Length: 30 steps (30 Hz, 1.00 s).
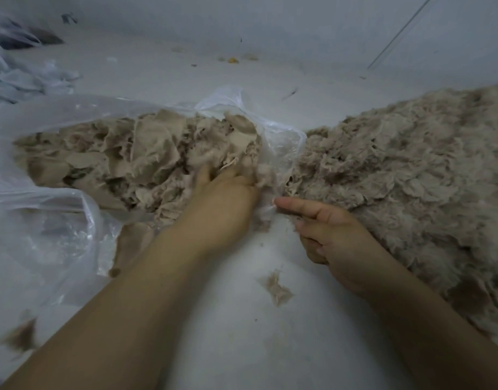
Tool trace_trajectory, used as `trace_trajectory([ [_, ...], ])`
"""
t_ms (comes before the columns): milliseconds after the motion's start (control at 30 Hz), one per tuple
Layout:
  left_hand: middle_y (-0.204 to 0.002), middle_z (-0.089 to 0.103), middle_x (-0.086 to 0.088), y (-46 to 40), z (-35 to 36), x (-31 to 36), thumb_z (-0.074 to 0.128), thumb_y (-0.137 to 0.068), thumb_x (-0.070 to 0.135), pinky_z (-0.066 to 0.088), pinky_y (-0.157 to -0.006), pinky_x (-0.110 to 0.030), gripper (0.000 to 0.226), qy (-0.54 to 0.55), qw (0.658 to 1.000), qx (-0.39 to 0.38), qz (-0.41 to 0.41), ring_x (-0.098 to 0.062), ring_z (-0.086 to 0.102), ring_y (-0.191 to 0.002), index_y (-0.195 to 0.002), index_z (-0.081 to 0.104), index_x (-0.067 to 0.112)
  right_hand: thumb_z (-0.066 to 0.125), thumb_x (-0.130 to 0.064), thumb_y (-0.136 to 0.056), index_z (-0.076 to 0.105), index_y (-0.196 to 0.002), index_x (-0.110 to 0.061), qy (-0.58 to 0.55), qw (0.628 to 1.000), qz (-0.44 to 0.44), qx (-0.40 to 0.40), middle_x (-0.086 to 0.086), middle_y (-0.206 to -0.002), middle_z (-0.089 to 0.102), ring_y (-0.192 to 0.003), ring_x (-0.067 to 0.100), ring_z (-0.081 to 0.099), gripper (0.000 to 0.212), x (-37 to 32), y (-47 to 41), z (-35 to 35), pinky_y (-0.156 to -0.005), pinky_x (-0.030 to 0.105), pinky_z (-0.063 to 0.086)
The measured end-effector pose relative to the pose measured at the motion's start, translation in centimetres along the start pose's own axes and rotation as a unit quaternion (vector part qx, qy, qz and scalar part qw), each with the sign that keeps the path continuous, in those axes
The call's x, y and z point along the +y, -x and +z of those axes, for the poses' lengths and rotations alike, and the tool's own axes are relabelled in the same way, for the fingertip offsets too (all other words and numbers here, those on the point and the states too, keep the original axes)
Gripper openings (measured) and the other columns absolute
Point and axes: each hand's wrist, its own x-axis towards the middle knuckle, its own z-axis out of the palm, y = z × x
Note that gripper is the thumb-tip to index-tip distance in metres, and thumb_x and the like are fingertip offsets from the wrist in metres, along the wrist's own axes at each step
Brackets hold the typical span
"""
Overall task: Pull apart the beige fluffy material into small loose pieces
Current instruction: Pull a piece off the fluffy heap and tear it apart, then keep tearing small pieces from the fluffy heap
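The left hand (228,198) is down in the mouth of the clear crinkled plastic bag (45,220), fingers curled into a tuft of the beige fluffy material (146,153), which fills the bag from nine o'clock through to the centre. The fingertips are buried in the fibres, so I cannot tell how tight the grip is, but the hand is clearly closed round that tuft. In the bag the stuff looks matted, with flat cloth-like flaps mixed among the fluff.

The right hand (335,235) sits just beside it, towards four o'clock of the left, forefinger stretched out to touch the bag's torn edge, the other fingers curled under. Whether it pinches plastic or fibre I cannot tell; its underside is hidden.

Over at three o'clock a big heap of loosened beige fluff (411,170) spreads across the pale grey floor (242,333), touching the bag's rim and running off the right edge. The right wrist rests against its near slope.

One small loose beige tuft (276,289) lies alone at six o'clock between the two forearms. Another blurred brown scrap (20,337) lies at eight o'clock.

Far off at eleven o'clock, crumpled pale plastic sheets (20,77) lie bunched. Up at twelve o'clock a few yellowish crumbs (233,60) lie by the wall.
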Motion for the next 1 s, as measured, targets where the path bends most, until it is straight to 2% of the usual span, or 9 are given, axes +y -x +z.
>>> trace_trajectory([
  [100, -0.126, 0.054, 0.006, 0.1, 0.6, -1.4, 0.043, -0.082, 0.011, 0.008, -0.107, -0.055, 0.044, -0.029, 0.990, -0.055, -0.124, -0.019, 0.041, -0.126, -0.122, 0.059, 0.023, 0.041, 0.004, -0.099, 0.070, -0.113, -0.023, -0.009, 1.000, 0.000, 0.003, 0.001, -0.054, 0.029, -0.039, 0.006, 0.021, 0.042, 0.0, 0.1, -0.1, -0.036, 0.017, 0.024],
  [267, -0.154, 0.023, 0.002, 0.1, 0.9, -1.2, 0.036, -0.087, 0.005, 0.001, -0.116, -0.059, 0.059, 0.002, 0.982, -0.100, -0.163, -0.026, 0.013, -0.145, -0.145, 0.039, 0.016, 0.041, 0.003, -0.099, 0.068, -0.114, -0.022, -0.021, 1.000, 0.002, 0.000, -0.006, -0.045, 0.030, -0.038, 0.005, 0.021, 0.040, 0.2, 0.1, -0.1, -0.036, 0.015, 0.023],
  [333, -0.149, 0.029, -0.002, 0.0, 0.5, -0.7, 0.043, -0.083, 0.001, 0.006, -0.114, -0.060, 0.055, 0.011, 0.991, -0.059, -0.123, -0.026, 0.017, -0.140, -0.136, 0.050, 0.015, 0.042, 0.002, -0.099, 0.066, -0.118, -0.020, -0.018, 1.000, 0.006, 0.002, -0.006, -0.045, 0.030, -0.037, 0.005, 0.021, 0.038, 0.3, 0.1, -0.2, -0.037, 0.015, 0.023],
  [433, -0.124, 0.055, -0.006, 0.1, -0.1, 0.6, 0.063, -0.076, 0.006, 0.022, -0.102, -0.053, 0.034, 0.028, 0.997, 0.050, -0.056, -0.028, 0.042, -0.122, -0.109, 0.069, 0.012, 0.045, 0.003, -0.098, 0.063, -0.123, -0.013, -0.012, 1.000, 0.008, 0.021, -0.005, -0.048, 0.044, -0.036, 0.004, 0.025, 0.035, 0.2, 0.1, 0.0, -0.035, 0.015, 0.024],
  [500, -0.103, 0.063, -0.006, 0.3, -0.3, 1.5, 0.069, -0.071, 0.006, 0.023, -0.090, -0.041, 0.018, 0.068, 0.992, 0.097, -0.030, -0.030, 0.054, -0.105, -0.089, 0.073, 0.009, 0.045, 0.006, -0.097, 0.063, -0.119, -0.010, -0.023, 0.999, 0.000, 0.040, -0.001, -0.078, 0.072, -0.036, 0.002, 0.029, 0.032, 0.1, 0.2, 0.3, -0.035, 0.014, 0.025],
  [567, -0.091, 0.063, -0.005, 0.4, -0.5, 2.1, 0.067, -0.071, 0.003, 0.020, -0.080, -0.034, 0.013, 0.092, 0.987, 0.126, -0.030, -0.029, 0.058, -0.093, -0.082, 0.072, 0.007, 0.046, 0.006, -0.096, 0.063, -0.115, -0.008, -0.026, 0.998, -0.010, 0.062, 0.004, -0.106, 0.073, -0.036, 0.000, 0.032, 0.029, -0.2, 0.4, 0.5, -0.034, 0.012, 0.026],
  [767, -0.094, 0.059, -0.010, -1.4, -1.1, 4.4, 0.069, -0.082, 0.019, 0.044, -0.078, -0.042, 0.029, 0.190, 0.972, 0.111, -0.082, -0.032, 0.055, -0.095, -0.109, 0.068, 0.009, 0.045, 0.005, -0.097, 0.056, -0.089, -0.009, -0.054, 0.994, -0.047, 0.082, 0.002, -0.063, 0.048, -0.036, 0.001, 0.028, 0.019, -0.3, 0.8, 0.7, -0.033, 0.014, 0.022],
  [867, -0.094, 0.051, -0.009, -2.7, -1.1, 5.3, 0.066, -0.087, 0.018, 0.048, -0.075, -0.041, 0.015, 0.209, 0.968, 0.086, -0.111, -0.028, 0.052, -0.091, -0.097, 0.071, 0.008, 0.045, -0.002, -0.099, 0.046, -0.078, -0.014, -0.088, 0.990, -0.050, 0.100, 0.001, -0.056, 0.033, -0.038, 0.004, 0.022, 0.024, -0.3, 0.8, 0.7, -0.034, 0.013, 0.019],
  [1000, -0.088, 0.048, -0.005, -3.3, -0.8, 5.7, 0.062, -0.086, 0.005, 0.042, -0.073, -0.031, 0.009, 0.284, 0.944, 0.128, -0.112, -0.021, 0.050, -0.080, -0.078, 0.063, 0.001, 0.043, -0.006, -0.101, 0.049, -0.082, -0.013, -0.100, 0.988, -0.059, 0.101, 0.001, -0.057, 0.035, -0.039, 0.005, 0.023, 0.021, -0.3, 0.7, 0.7, -0.036, 0.014, 0.020],
])
